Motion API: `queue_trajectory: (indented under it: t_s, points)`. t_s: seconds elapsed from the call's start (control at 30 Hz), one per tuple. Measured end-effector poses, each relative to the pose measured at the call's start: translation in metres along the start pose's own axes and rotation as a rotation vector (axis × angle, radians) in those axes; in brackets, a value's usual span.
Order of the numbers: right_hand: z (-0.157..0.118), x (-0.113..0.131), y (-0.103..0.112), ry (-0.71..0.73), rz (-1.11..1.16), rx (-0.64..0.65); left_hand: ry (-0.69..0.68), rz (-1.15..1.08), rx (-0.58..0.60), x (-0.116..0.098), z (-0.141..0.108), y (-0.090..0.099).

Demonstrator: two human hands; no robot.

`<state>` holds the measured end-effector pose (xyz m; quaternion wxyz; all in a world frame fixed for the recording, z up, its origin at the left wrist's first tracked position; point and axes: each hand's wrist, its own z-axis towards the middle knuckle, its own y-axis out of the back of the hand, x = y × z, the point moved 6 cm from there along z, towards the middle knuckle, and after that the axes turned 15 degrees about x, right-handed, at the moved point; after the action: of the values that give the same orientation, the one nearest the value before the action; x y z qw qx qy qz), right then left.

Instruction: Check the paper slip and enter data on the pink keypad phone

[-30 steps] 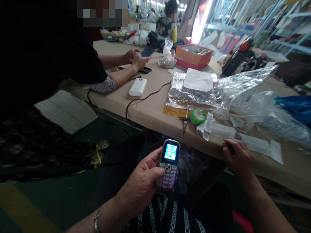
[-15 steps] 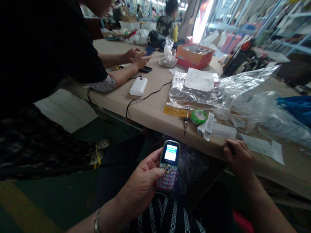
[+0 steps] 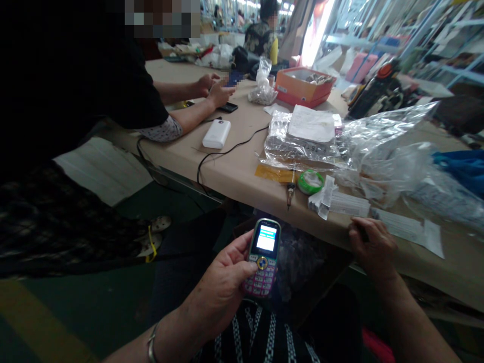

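Observation:
My left hand (image 3: 223, 282) is closed around a keypad mobile phone (image 3: 261, 275), held upright above my lap with its screen lit. The thumb lies beside the round navigation button. My right hand (image 3: 372, 247) rests on the front edge of the table (image 3: 242, 186), its fingers loosely bent and a gap between thumb and forefinger. Nothing shows in it. Just beyond that hand lie printed paper strips (image 3: 348, 203), and more paper slips (image 3: 401, 225) are beside its fingers. A green roll of tape (image 3: 310, 182) and a pen-like tool with a metal tip (image 3: 290, 194) lie farther left.
To the left a person (image 3: 75, 75) leans on the table, handling a blurred-out object. Near them are a white power bank (image 3: 217, 133) and a black cable (image 3: 227, 150). Clear plastic packaging (image 3: 291, 146), an orange box (image 3: 302, 91) and a black bottle (image 3: 372, 91) stand farther back.
Both hands and the phone stay almost exactly where they were. The view has shifted very slightly.

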<state>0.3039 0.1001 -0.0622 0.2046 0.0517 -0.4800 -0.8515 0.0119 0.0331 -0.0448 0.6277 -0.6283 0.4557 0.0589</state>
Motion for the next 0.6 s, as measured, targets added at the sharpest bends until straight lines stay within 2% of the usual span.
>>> queue_trajectory:
  t_s: [0.6]
  points:
    - [0.0005,-0.0006,-0.0012,-0.004,0.011,0.002,0.002,0.024,-0.002,-0.0040,0.0012,-0.0026]
